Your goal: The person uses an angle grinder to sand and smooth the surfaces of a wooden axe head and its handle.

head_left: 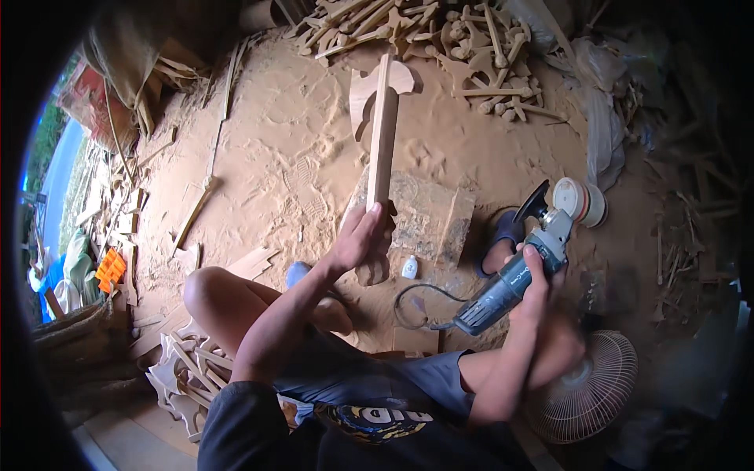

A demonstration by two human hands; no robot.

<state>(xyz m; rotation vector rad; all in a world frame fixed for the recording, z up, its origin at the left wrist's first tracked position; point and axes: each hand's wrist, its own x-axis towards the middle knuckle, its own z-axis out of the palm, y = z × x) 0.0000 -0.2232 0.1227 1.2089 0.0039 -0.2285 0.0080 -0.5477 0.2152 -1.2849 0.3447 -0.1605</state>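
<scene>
A dark shirt (440, 451) is filling the lower edge, nearest the lens. Beyond it, a dust-covered floor (259, 129) is spreading across much of the view. At the far side, a heap of pale wooden parts (487, 92) is lying in disorder. A caged fan (601, 392) is sitting at lower right, near the knee. A low, dusty block (412, 224) is resting ahead of the legs. The wooden workpiece (382, 149), long-shafted with a curved, flared far end, is pointing away from the body; the left hand (360, 239) is holding it near its closer end, fingers closing around the shaft. The right hand (536, 286) is gripping an angle grinder (503, 297), fingers wrapping its body; its black disc (534, 202) is staying clear of the workpiece. A small white bottle (409, 268) is resting beside the block
</scene>
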